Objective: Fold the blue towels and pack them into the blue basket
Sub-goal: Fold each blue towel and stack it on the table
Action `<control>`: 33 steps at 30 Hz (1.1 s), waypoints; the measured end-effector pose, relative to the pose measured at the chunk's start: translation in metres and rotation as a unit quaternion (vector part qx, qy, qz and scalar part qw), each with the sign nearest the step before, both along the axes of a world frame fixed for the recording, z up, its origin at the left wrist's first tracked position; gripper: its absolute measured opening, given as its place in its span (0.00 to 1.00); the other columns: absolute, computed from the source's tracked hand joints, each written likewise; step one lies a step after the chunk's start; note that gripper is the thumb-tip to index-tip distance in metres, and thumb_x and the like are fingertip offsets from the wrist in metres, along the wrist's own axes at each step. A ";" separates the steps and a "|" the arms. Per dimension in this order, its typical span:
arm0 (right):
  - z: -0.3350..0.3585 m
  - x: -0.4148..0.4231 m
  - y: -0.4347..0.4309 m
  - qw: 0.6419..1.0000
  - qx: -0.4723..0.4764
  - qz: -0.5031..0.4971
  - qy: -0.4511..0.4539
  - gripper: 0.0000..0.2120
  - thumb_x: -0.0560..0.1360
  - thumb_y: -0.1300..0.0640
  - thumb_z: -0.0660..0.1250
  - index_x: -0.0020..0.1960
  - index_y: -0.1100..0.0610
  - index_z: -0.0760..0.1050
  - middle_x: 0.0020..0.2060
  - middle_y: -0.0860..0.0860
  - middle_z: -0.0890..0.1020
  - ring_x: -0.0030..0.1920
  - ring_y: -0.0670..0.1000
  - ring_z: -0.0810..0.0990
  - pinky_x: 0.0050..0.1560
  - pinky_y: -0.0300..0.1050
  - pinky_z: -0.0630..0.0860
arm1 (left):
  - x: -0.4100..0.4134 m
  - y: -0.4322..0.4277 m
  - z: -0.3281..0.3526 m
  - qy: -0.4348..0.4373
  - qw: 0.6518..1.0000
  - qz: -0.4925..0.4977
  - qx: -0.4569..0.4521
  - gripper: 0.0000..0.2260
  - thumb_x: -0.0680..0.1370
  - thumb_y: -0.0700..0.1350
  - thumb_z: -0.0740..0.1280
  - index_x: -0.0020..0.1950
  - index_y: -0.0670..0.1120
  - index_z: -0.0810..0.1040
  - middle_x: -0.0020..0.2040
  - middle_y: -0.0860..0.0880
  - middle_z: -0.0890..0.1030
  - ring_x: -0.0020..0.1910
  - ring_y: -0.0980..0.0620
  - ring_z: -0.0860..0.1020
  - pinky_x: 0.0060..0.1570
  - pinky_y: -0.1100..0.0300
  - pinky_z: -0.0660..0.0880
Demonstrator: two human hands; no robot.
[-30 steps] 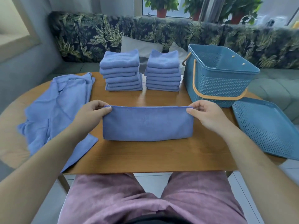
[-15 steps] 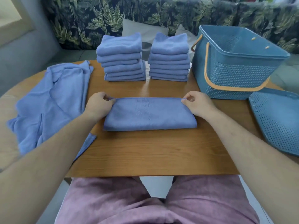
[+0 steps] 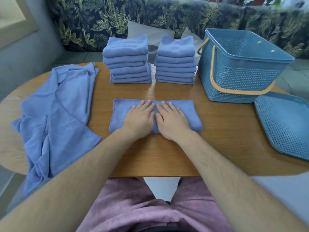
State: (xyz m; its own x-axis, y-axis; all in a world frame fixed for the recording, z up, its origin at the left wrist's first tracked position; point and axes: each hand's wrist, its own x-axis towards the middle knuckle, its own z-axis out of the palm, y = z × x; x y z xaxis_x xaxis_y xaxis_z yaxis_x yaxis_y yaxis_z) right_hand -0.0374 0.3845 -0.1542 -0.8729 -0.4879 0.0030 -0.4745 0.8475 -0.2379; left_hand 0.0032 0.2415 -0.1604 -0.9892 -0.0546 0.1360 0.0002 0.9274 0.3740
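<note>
At the far left, a heap of unfolded blue towels (image 3: 55, 114) is lying crumpled on the wooden tabletop (image 3: 225, 139), with its near part hanging over the edge. Right of it, at the tabletop's centre, a folded blue towel (image 3: 120, 113) is lying as a long strip running left to right. Both forearms are reaching in from the near edge and converging on this strip. The left hand (image 3: 139, 118) is resting palm down on the strip, fingers extended and pointing far, gripping nothing. The right hand (image 3: 170, 118) is lying flat just beside it in the same pose, fingers spread slightly, also gripping nothing; the two hands are almost touching at the strip's middle. Beyond the hands, two stacks of folded towels are standing side by side: the left stack (image 3: 127, 61) and the right stack (image 3: 175, 61). Further right, the blue basket (image 3: 239, 76) is standing upright and open, its tan handle hanging down against the near wall. At the near right, the perforated blue lid (image 3: 284, 124) is lying on the tabletop just beside the basket.
</note>
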 end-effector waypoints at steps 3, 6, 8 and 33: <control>-0.005 -0.007 0.028 0.999 0.029 -0.028 -0.017 0.29 0.84 0.40 0.44 0.83 0.46 0.49 0.82 0.46 0.47 0.82 0.48 0.42 0.80 0.51 0.39 | 0.005 -0.026 -0.006 -0.051 0.997 0.050 -0.040 0.24 0.85 0.58 0.49 0.82 0.56 0.57 0.83 0.54 0.52 0.82 0.51 0.48 0.79 0.50 0.44; -0.004 -0.014 0.054 0.997 0.039 -0.057 -0.022 0.29 0.84 0.39 0.42 0.83 0.46 0.48 0.82 0.46 0.45 0.82 0.48 0.41 0.81 0.51 0.39 | 0.013 -0.057 -0.003 -0.083 0.993 0.071 -0.039 0.26 0.85 0.60 0.48 0.82 0.57 0.54 0.83 0.54 0.49 0.82 0.52 0.45 0.79 0.51 0.42; -0.002 -0.017 0.063 0.996 0.045 -0.069 -0.027 0.29 0.84 0.39 0.42 0.83 0.46 0.48 0.82 0.46 0.45 0.82 0.49 0.40 0.80 0.53 0.38 | 0.017 -0.071 -0.004 -0.095 0.993 0.073 -0.013 0.26 0.85 0.60 0.48 0.82 0.56 0.53 0.83 0.54 0.47 0.81 0.52 0.44 0.79 0.51 0.41; 0.004 0.044 0.056 0.982 -0.152 0.081 0.072 0.19 0.77 0.48 0.63 0.66 0.47 0.80 0.72 0.45 0.75 0.79 0.52 0.62 0.74 0.51 0.64 | 0.060 -0.018 0.011 0.104 0.982 -0.159 -0.015 0.20 0.78 0.61 0.60 0.59 0.52 0.83 0.55 0.54 0.81 0.56 0.50 0.78 0.56 0.58 0.72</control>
State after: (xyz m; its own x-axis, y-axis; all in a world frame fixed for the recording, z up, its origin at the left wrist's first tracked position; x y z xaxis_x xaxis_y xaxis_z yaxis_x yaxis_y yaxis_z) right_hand 0.0061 0.4401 -0.1506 -0.7633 -0.5780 0.2885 -0.6450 0.6576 -0.3893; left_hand 0.0628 0.2235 -0.1498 -0.9061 0.2597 0.3339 0.3650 0.8790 0.3068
